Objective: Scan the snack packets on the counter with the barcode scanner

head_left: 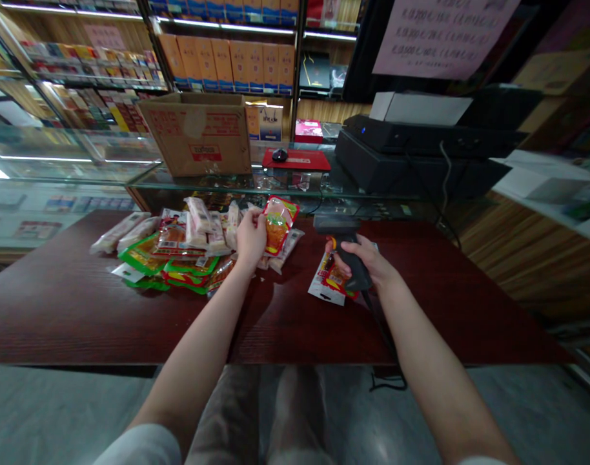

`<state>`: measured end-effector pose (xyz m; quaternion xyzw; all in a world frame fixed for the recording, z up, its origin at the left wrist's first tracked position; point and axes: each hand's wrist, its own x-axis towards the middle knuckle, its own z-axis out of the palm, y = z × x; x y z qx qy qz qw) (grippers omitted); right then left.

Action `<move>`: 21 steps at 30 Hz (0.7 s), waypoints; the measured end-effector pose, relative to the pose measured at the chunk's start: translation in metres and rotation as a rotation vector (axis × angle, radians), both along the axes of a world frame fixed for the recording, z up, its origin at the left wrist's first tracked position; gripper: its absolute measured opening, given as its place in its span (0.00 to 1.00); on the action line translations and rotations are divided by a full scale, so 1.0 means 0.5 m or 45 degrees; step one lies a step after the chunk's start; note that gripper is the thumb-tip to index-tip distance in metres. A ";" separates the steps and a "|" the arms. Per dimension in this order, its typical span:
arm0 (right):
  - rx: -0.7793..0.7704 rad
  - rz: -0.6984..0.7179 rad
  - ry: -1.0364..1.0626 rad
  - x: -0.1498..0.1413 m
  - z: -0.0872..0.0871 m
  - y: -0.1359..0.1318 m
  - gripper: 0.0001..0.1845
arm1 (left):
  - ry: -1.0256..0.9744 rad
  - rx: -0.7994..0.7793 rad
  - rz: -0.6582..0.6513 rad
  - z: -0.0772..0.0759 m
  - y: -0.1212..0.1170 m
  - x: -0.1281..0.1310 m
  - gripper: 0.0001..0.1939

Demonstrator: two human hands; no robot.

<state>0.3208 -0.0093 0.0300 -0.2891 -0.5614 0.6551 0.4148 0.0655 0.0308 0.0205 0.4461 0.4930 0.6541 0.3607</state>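
Fingers of left hand (251, 236) pinching left edge of red-and-green snack packet (279, 227); packet just right of fingertips, long axis near upright, top leaning slightly right. Left hand nearer. Right hand (370, 258) wrapped round barcode scanner (343, 227), right of packet, apart. Second snack packet (325, 285) below right fingers, on tabletop (285, 336). Packet heap (172, 236) left of left fingers.

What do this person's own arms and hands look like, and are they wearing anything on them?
The left hand and right hand are human and ungloved. Both forearms are uncovered, with no watch or bracelet visible. A pale, whitish sleeve shows on the left arm.
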 end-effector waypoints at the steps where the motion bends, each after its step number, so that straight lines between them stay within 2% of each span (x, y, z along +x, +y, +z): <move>1: 0.011 -0.043 0.026 0.003 0.000 0.003 0.16 | 0.270 -0.002 0.127 0.004 -0.007 -0.005 0.06; 3: 0.037 -0.123 0.053 0.007 0.001 0.008 0.16 | 0.762 -0.090 0.273 0.010 -0.020 -0.011 0.11; 5: 0.046 -0.170 0.039 0.012 0.002 0.012 0.15 | 1.186 -0.147 0.327 0.014 -0.030 -0.012 0.15; 7: 0.042 -0.195 -0.004 0.018 0.006 0.015 0.15 | 1.615 -0.131 0.409 0.017 -0.036 -0.006 0.17; 8: 0.035 -0.211 -0.034 0.022 0.009 0.016 0.15 | 1.732 -0.088 0.423 0.018 -0.038 0.000 0.17; 10: 0.007 -0.266 -0.106 0.034 0.016 0.017 0.16 | 1.845 0.025 0.323 0.019 -0.047 0.022 0.16; 13: -0.034 -0.387 -0.251 0.064 0.028 0.018 0.18 | 1.856 0.189 -0.069 0.006 -0.070 0.075 0.17; 16: -0.004 -0.459 -0.395 0.102 0.038 0.016 0.19 | 1.842 0.157 -0.395 -0.026 -0.097 0.130 0.28; 18: 0.006 -0.472 -0.444 0.124 0.042 0.014 0.19 | 1.878 0.066 -0.497 -0.047 -0.106 0.152 0.36; 21: -0.012 -0.512 -0.431 0.144 0.044 0.011 0.20 | 1.910 0.004 -0.559 -0.064 -0.098 0.157 0.32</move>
